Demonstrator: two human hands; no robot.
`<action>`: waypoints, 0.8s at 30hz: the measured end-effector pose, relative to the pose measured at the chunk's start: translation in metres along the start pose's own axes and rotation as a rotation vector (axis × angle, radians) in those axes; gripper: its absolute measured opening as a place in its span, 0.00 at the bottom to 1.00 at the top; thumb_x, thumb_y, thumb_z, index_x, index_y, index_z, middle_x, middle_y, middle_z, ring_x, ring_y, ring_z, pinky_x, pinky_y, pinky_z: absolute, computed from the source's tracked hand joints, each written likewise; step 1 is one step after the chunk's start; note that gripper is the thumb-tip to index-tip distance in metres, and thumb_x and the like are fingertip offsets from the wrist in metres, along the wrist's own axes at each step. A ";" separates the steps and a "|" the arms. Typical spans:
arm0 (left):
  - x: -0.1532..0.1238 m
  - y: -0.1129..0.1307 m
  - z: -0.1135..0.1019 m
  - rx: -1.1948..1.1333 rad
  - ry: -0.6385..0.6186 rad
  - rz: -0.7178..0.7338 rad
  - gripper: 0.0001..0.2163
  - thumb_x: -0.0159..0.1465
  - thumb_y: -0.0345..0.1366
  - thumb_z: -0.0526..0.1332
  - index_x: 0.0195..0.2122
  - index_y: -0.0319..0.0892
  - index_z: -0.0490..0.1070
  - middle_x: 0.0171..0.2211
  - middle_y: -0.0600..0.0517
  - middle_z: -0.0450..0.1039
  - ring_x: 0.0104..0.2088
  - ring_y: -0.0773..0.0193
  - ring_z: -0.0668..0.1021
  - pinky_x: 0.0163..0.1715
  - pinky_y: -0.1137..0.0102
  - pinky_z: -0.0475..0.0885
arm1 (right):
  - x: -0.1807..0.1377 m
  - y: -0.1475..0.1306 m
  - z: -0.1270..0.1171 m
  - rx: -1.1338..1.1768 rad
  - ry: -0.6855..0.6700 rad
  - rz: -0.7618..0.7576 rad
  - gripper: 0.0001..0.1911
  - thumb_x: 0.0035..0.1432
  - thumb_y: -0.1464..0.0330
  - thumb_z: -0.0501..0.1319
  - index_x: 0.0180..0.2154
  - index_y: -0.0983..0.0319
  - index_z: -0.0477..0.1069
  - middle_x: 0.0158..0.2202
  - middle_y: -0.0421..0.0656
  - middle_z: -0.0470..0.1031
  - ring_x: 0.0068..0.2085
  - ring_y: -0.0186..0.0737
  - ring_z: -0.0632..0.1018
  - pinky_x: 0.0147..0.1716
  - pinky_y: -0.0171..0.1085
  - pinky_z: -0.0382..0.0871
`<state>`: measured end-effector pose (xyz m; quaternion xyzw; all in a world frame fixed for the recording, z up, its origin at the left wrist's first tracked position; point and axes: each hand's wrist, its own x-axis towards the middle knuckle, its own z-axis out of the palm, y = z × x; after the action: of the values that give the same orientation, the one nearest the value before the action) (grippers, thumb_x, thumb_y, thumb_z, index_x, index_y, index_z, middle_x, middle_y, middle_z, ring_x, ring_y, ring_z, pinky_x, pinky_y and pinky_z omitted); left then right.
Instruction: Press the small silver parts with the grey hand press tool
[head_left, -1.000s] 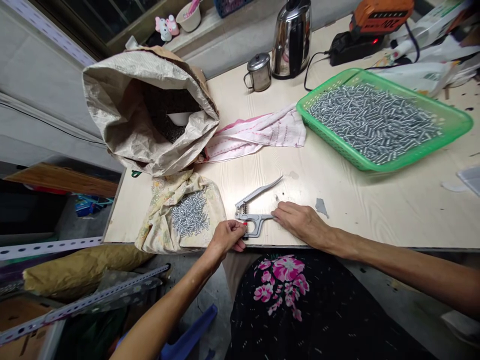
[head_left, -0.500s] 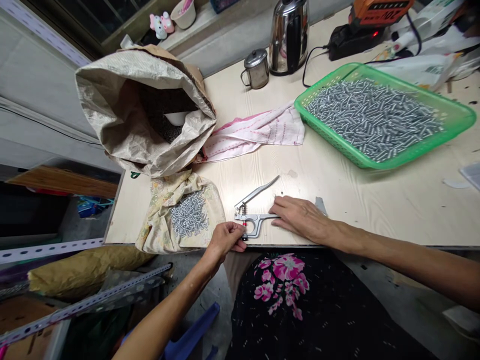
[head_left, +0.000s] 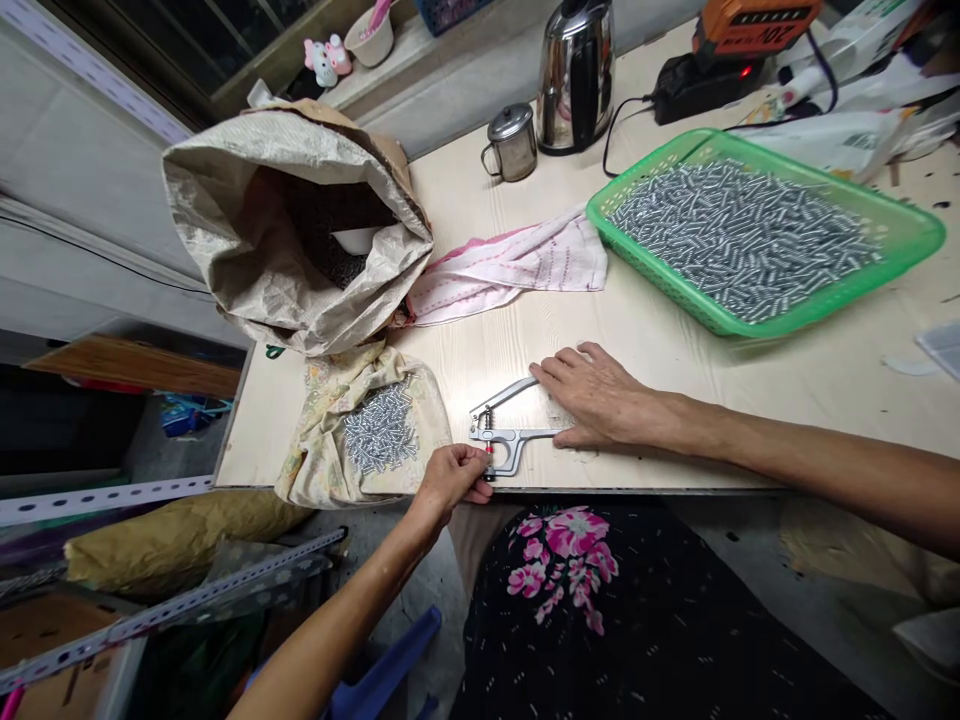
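A pair of grey snap-fastener pliers (head_left: 515, 437) lies on the table near its front edge, handles spread and pointing right. My right hand (head_left: 600, 395) spans the handle ends, fingers over the upper handle and thumb against the lower one. At the pliers' jaw, by its red and black dies, my left hand (head_left: 450, 478) is closed in a pinch. Whatever sits between those fingertips is hidden. Left of this hand, a pile of small silvery metal pieces (head_left: 381, 428) rests on a crumpled floral cloth (head_left: 300, 480).
A green basket (head_left: 720, 318) full of similar metal pieces stands at the right. At the back left, an open sack (head_left: 255, 290) holds dark small parts and a white scoop. A pink-white towel (head_left: 517, 265), lidded metal cup (head_left: 513, 145) and kettle (head_left: 574, 80) are behind the pliers.
My right hand has shifted upward and opened from the lower handle to reach over the upper handle, which now sits lower. My left hand stays at the jaw.
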<state>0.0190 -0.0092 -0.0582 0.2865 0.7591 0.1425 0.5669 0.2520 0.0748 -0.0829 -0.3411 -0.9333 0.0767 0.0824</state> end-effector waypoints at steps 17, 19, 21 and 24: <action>0.022 0.038 0.035 1.077 0.019 1.178 0.29 0.63 0.35 0.63 0.63 0.40 0.54 0.59 0.38 0.63 0.59 0.47 0.67 0.57 0.49 0.66 | -0.014 -0.012 -0.009 0.077 -0.063 0.028 0.27 0.49 0.60 0.72 0.46 0.66 0.67 0.43 0.51 0.71 0.42 0.50 0.70 0.40 0.43 0.64; 0.024 0.044 0.035 1.114 -0.030 1.155 0.25 0.64 0.35 0.63 0.61 0.40 0.57 0.54 0.41 0.66 0.54 0.50 0.70 0.53 0.52 0.69 | -0.017 -0.013 -0.008 0.075 -0.045 0.064 0.26 0.49 0.61 0.72 0.46 0.66 0.67 0.43 0.51 0.71 0.43 0.50 0.70 0.40 0.43 0.65; 0.023 0.045 0.036 1.134 -0.024 1.141 0.21 0.64 0.35 0.62 0.58 0.40 0.61 0.51 0.42 0.68 0.51 0.51 0.70 0.51 0.54 0.70 | -0.019 -0.014 -0.006 0.068 -0.017 0.075 0.18 0.54 0.65 0.69 0.43 0.65 0.68 0.41 0.50 0.71 0.41 0.48 0.70 0.38 0.42 0.64; 0.022 0.043 0.040 1.139 0.005 1.124 0.14 0.66 0.34 0.60 0.52 0.40 0.66 0.47 0.44 0.69 0.48 0.53 0.70 0.48 0.58 0.71 | -0.020 -0.014 0.000 0.079 0.008 0.070 0.04 0.61 0.69 0.61 0.37 0.64 0.69 0.36 0.48 0.71 0.38 0.44 0.69 0.36 0.40 0.62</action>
<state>0.0638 0.0340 -0.0648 0.8712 0.4587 -0.0020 0.1750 0.2578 0.0512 -0.0820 -0.3703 -0.9167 0.1148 0.0969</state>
